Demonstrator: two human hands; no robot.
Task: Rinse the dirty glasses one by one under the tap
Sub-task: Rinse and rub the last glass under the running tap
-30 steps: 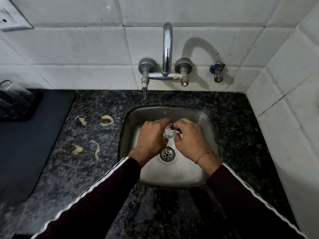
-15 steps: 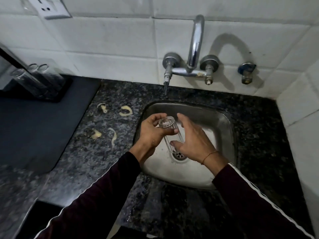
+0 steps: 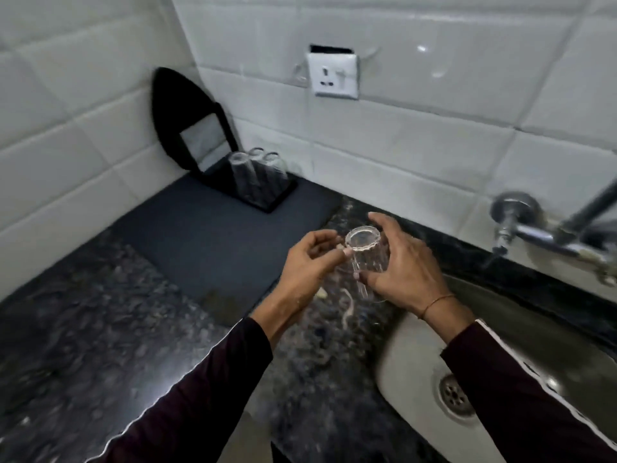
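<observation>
Head view: glass [image 3: 365, 253] at mid-frame, held over the counter [image 3: 100, 329] just left of the sink [image 3: 410, 362], rim tilted toward the camera. Right hand [image 3: 404, 272] curled round its far side, thumb under; left hand [image 3: 309, 262] pinching near the rim with thumb and fingertips. Away from the tap [image 3: 521, 225] at right edge, so probably this glass rinsed and on its way to the others. Three glasses [image 3: 253, 175] upside down on a black tray [image 3: 267, 200] at upper centre, likely done; no dirty glasses in sight, count left unknowable. Dark speckled stone counter with pale scraps [image 3: 347, 309] below the hands, a dark mat [image 3: 207, 242] over it at centre left. White tiled walls, a socket [image 3: 334, 75] at top centre, a black board [image 3: 187, 121] leaning in the corner.
</observation>
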